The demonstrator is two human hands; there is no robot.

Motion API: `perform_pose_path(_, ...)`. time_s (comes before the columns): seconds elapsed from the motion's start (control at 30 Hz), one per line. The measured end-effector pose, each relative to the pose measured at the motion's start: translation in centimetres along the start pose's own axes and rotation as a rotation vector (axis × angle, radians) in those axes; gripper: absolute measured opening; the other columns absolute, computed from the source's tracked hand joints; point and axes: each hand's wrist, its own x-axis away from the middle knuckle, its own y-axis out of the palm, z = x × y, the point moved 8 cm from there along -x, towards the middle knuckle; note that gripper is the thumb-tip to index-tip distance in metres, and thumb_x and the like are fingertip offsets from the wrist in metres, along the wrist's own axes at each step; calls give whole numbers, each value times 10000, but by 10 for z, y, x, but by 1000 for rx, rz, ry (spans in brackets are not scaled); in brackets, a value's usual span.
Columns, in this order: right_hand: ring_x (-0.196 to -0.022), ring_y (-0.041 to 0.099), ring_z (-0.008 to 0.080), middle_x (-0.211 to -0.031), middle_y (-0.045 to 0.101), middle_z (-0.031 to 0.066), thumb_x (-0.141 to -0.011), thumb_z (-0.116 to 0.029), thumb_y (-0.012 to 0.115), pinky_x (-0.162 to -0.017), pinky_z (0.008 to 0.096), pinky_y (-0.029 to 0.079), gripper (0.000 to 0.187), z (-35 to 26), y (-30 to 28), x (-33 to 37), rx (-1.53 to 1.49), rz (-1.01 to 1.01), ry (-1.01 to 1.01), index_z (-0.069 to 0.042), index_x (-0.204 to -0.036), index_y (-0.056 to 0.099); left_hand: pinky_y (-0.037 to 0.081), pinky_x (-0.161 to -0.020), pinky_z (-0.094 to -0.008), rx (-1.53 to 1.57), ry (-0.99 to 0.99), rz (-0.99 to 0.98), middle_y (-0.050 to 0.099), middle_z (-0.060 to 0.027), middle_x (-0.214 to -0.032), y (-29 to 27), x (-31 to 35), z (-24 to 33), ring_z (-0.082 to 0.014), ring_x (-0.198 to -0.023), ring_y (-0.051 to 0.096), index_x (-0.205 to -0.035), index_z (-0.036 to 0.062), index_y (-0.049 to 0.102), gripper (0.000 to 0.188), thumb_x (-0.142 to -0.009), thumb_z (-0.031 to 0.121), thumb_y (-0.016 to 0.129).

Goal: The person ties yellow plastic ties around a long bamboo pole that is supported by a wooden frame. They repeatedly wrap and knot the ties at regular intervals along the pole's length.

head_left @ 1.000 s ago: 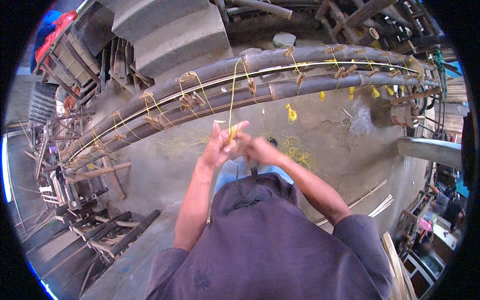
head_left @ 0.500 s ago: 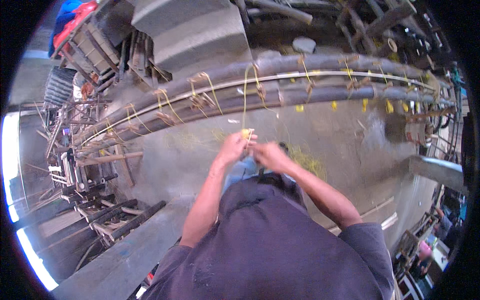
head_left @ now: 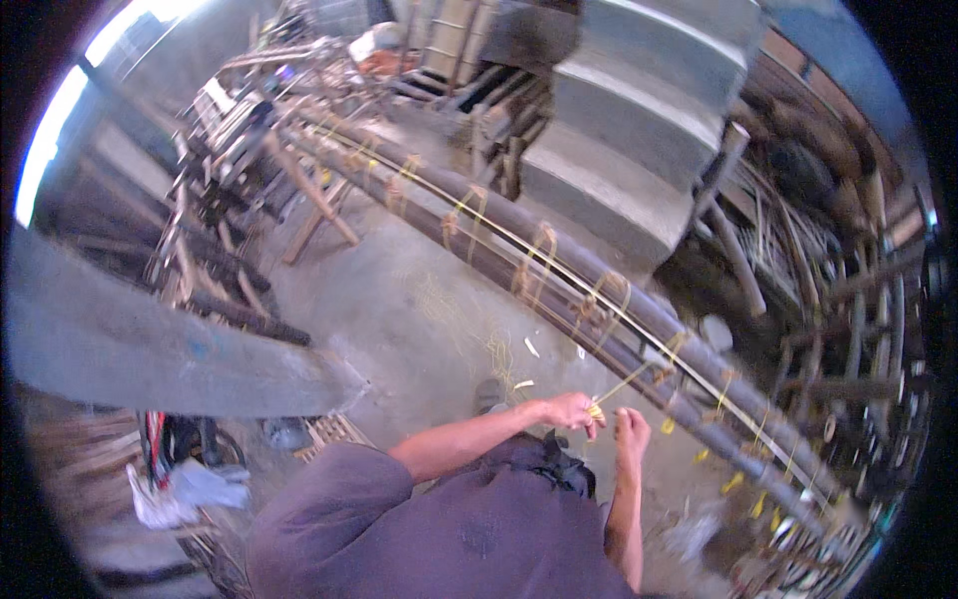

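My left hand (head_left: 569, 410) is closed round a small bundle of yellow cord (head_left: 596, 411). From that bundle a taut strand (head_left: 629, 377) runs up to the nearer of two long dark poles (head_left: 671, 401). Just to the right, apart from the bundle, is my right hand (head_left: 631, 431), its fingers curled together; whatever they pinch, if anything, is too small to make out. Several yellow cord loops (head_left: 544, 245) hang along the poles. Between the poles lies a thin pale strip (head_left: 519, 240).
Concrete steps (head_left: 619, 170) rise behind the poles. A wooden trestle (head_left: 324, 205) supports their far left end. Loose yellow cord (head_left: 496, 349) lies on the floor. Timber pieces (head_left: 733, 255) are stacked at right, and a grey concrete ledge (head_left: 190, 334) juts in from the left.
My view has turned left, so the poles now slope down to the right. My right hand has drawn apart from the left, which still grips the yellow cord.
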Motion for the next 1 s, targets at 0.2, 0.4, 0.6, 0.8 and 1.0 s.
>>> perform_pose_path(0.2, -598, 479, 84, -636, 569, 19, -849, -146, 555, -544, 263, 407, 201, -22, 47, 23, 226, -223, -471, 43, -827, 617, 488, -602, -255, 465, 185, 249, 686, -46, -806, -18, -13, -11, -112, -677, 621, -971, 24, 647, 277, -814, 162, 465)
perform_pose_path(0.4, -567, 476, 104, -629, 564, 21, -844, -124, 553, -526, 272, 405, 189, -40, 24, 2, 73, -135, -145, 28, -754, 620, 466, -571, -250, -348, -54, 440, 692, -45, -860, -36, 3, -11, -98, -679, 609, -973, 31, 656, 293, -819, 215, 488)
perform_pose_path(0.6, -664, 551, 132, -709, 594, 79, -874, -153, 507, -571, 283, 447, 198, 36, 25, -31, 50, -130, -31, 21, -874, 601, 478, -557, -330, 74, 172, 221, 674, -107, -843, -12, -10, -23, -162, -690, 626, -874, 21, 642, 296, -838, 270, 484)
perform_pose_path(0.8, -688, 530, 126, -776, 596, 94, -875, -152, 523, -571, 287, 432, 171, -12, 80, -11, 158, -522, -314, 10, -858, 577, 490, -546, -296, -156, 83, 560, 685, -89, -795, -41, -12, -23, -140, -673, 642, -847, 26, 665, 270, -823, 227, 486)
perform_pose_path(1.0, -678, 530, 144, -785, 591, 104, -875, -157, 514, -573, 298, 433, 178, -55, 63, -41, 73, -428, -264, 4, -835, 579, 484, -537, -297, -126, 59, 601, 680, -86, -759, -54, -15, -33, -141, -656, 638, -782, 24, 644, 234, -809, 213, 509)
